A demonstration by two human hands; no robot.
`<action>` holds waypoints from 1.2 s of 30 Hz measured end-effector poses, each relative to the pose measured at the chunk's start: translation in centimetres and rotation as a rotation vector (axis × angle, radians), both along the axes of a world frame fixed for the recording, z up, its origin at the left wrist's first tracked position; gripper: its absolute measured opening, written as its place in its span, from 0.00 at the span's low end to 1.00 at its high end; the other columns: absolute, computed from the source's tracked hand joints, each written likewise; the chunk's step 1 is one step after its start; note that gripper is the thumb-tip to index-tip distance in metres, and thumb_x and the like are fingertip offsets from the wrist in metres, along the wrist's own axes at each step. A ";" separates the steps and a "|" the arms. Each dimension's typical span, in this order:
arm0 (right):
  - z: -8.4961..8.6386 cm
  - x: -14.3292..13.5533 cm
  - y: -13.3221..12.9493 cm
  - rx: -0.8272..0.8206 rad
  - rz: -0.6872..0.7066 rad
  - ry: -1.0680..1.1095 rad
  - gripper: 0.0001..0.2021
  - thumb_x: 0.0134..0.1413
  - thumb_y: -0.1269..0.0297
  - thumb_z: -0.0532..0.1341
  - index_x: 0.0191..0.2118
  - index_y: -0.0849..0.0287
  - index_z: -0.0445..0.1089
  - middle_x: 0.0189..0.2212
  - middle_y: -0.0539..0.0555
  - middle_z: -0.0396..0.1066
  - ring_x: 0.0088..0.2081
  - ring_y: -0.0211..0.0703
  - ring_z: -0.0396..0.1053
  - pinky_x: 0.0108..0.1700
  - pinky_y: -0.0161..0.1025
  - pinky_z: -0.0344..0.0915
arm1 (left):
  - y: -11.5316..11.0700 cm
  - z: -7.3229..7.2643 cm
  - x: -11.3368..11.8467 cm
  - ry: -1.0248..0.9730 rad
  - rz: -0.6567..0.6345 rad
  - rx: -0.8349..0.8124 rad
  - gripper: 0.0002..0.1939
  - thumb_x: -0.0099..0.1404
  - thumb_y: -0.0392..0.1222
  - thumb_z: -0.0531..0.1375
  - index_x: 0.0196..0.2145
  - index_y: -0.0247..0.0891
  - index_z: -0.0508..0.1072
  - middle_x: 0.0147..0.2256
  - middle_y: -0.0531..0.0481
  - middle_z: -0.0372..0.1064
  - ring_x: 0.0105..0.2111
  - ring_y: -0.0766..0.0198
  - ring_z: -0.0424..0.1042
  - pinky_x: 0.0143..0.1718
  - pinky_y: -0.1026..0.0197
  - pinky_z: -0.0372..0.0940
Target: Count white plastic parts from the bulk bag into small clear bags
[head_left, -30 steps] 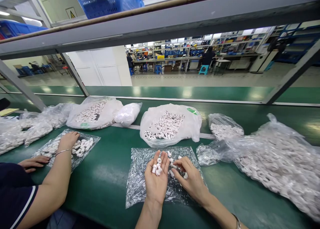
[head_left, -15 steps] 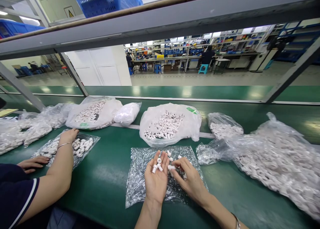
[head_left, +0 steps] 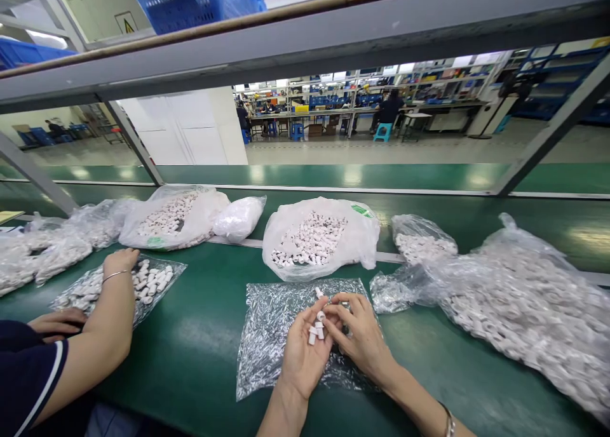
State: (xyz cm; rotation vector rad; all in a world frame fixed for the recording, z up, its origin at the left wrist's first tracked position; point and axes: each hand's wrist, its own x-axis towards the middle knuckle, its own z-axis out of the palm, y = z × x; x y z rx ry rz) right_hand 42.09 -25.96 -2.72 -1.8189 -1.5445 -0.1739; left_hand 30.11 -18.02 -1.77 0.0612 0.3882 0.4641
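My left hand (head_left: 305,354) is turned palm up and cupped, with a few small white plastic fittings (head_left: 316,332) resting on its fingers. Close against it, my right hand (head_left: 359,338) has thumb and fingers bent together on a white fitting (head_left: 321,316) at the left fingertips. Its fingers partly hide that piece. Under both hands lies a clear plastic bag (head_left: 267,335), flat on the green table. Another white fitting (head_left: 319,292) shows just beyond my left fingertips.
Beyond the hands stands an open bag of white fittings (head_left: 312,237). Large filled bags (head_left: 519,297) crowd the right side. At left, a co-worker's arm (head_left: 112,329) reaches over fittings on a flat clear bag (head_left: 166,275). A shelf beam (head_left: 305,40) crosses overhead.
My right hand has brought a fitting up against my left hand. My left hand has moved slightly right and its fingers have curled in. The view has shifted a little.
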 end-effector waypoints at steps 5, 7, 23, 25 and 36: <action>0.2 0.1 -0.1 0.065 0.049 0.075 0.04 0.64 0.68 0.59 0.43 0.54 0.68 0.44 0.57 0.64 0.48 0.52 0.63 0.48 0.50 0.65 | 0.4 0.0 -0.2 0.006 0.052 -0.003 0.22 0.70 0.36 0.55 0.59 0.28 0.63 0.54 0.31 0.67 0.59 0.48 0.65 0.54 0.54 0.70; 0.2 0.2 0.0 0.108 0.049 0.068 0.05 0.63 0.69 0.59 0.44 0.54 0.67 0.43 0.57 0.64 0.48 0.51 0.64 0.49 0.50 0.64 | 0.8 -0.1 -0.4 0.056 0.152 -0.031 0.21 0.70 0.35 0.54 0.58 0.25 0.63 0.55 0.29 0.66 0.58 0.47 0.66 0.53 0.53 0.71; 0.4 -1.0 0.1 -0.028 0.161 -0.063 0.13 0.62 0.68 0.60 0.51 0.51 0.67 0.48 0.57 0.67 0.50 0.53 0.63 0.51 0.54 0.64 | 0.7 0.0 -0.5 -0.007 0.091 0.003 0.18 0.70 0.38 0.55 0.53 0.23 0.70 0.59 0.31 0.63 0.61 0.49 0.62 0.60 0.55 0.64; 0.3 -0.9 0.0 0.005 0.138 -0.041 0.08 0.62 0.68 0.60 0.47 0.53 0.68 0.46 0.57 0.68 0.49 0.52 0.64 0.50 0.52 0.64 | 0.7 -0.1 -0.6 -0.014 0.100 0.005 0.19 0.70 0.38 0.55 0.53 0.22 0.70 0.59 0.30 0.63 0.61 0.48 0.62 0.60 0.55 0.64; -0.1 0.1 0.2 0.046 0.002 0.044 0.05 0.63 0.68 0.57 0.43 0.55 0.67 0.43 0.57 0.67 0.47 0.53 0.66 0.48 0.52 0.66 | 1.1 -0.3 -0.9 0.110 0.385 0.109 0.18 0.70 0.37 0.53 0.53 0.26 0.70 0.57 0.33 0.66 0.59 0.52 0.65 0.60 0.52 0.64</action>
